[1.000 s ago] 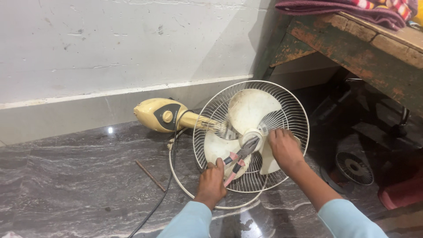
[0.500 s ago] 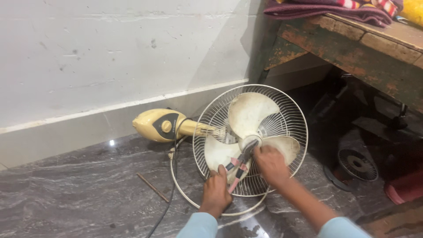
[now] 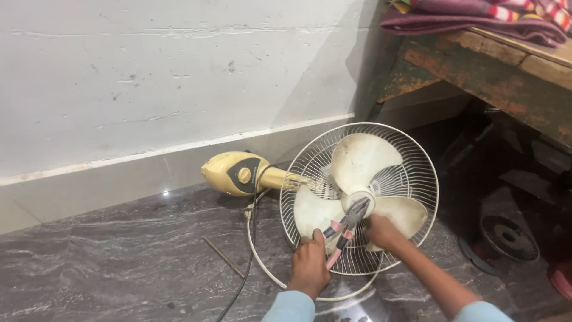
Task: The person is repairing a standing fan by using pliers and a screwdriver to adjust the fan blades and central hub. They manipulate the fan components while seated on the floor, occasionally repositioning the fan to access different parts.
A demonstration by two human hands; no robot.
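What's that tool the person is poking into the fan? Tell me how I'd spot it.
Find the round wire fan lying on the dark marble floor by the white wall. At its hub, between the left hand and the right hand, are the pliers. They have pink and black handles and dark metal jaws pointing at the hub, the only hand tool among cream blades.

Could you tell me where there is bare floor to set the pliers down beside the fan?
Bare marble floor lies left of the thin stick and black cord, below the wall's skirting. It is crowded at the fan, where the left hand, right hand and pliers meet, and right under the bench.
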